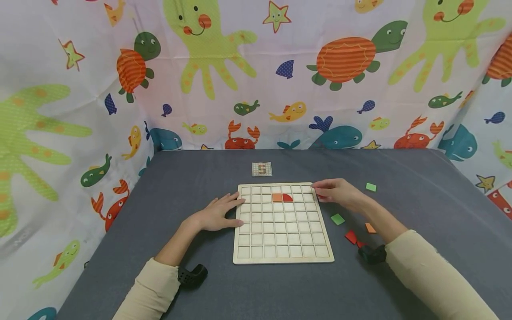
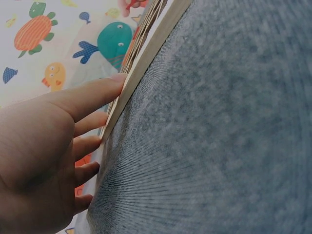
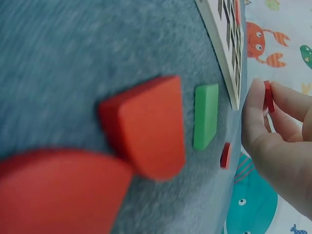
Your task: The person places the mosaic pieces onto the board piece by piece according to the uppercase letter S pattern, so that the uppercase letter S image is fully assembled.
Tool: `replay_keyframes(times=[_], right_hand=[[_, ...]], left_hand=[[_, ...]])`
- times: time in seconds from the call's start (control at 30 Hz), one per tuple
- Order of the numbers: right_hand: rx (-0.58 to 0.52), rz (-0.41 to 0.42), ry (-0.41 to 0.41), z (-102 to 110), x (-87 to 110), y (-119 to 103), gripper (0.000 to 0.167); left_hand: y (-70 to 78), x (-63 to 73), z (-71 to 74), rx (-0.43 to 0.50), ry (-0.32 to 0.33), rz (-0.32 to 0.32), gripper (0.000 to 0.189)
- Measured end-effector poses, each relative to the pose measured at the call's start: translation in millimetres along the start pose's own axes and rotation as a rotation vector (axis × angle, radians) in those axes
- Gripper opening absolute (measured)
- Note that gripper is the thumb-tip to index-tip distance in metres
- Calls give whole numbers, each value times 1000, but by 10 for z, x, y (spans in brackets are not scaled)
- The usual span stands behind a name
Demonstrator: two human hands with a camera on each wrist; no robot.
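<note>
A square wooden grid board (image 1: 280,227) lies on the dark cloth. Set in its upper cells are an orange square tile (image 1: 277,197) and, beside it, a red quarter-round tile (image 1: 287,198). My left hand (image 1: 218,213) rests against the board's left edge, fingers spread; in the left wrist view the thumb (image 2: 100,95) touches the board's side. Near the top right corner of the board is my right hand (image 1: 341,194). It pinches a small red tile (image 3: 269,96) between thumb and fingers, and the tile's full shape is hidden.
Right of the board lie green tiles (image 1: 338,218) (image 1: 371,187), red tiles (image 1: 350,237) and an orange tile (image 1: 370,228), partly behind the right forearm. A small pattern card (image 1: 262,169) lies beyond the board. A printed curtain (image 1: 240,58) stands behind the table.
</note>
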State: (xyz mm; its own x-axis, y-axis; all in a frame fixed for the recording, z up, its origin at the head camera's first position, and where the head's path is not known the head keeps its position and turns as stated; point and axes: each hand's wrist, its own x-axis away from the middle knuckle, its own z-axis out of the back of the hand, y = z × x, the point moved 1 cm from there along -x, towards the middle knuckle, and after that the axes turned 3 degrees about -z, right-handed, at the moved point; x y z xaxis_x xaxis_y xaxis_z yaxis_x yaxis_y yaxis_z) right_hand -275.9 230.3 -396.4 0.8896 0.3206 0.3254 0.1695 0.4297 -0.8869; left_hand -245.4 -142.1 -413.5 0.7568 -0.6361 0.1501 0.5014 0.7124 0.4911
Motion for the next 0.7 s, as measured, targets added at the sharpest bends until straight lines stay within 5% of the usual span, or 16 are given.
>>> replay_keyframes(times=[0.7], right_hand=[[-117, -12, -21, -257, -166, -157, 34]], left_hand=[[2, 0, -1, -17, -2, 22, 74]])
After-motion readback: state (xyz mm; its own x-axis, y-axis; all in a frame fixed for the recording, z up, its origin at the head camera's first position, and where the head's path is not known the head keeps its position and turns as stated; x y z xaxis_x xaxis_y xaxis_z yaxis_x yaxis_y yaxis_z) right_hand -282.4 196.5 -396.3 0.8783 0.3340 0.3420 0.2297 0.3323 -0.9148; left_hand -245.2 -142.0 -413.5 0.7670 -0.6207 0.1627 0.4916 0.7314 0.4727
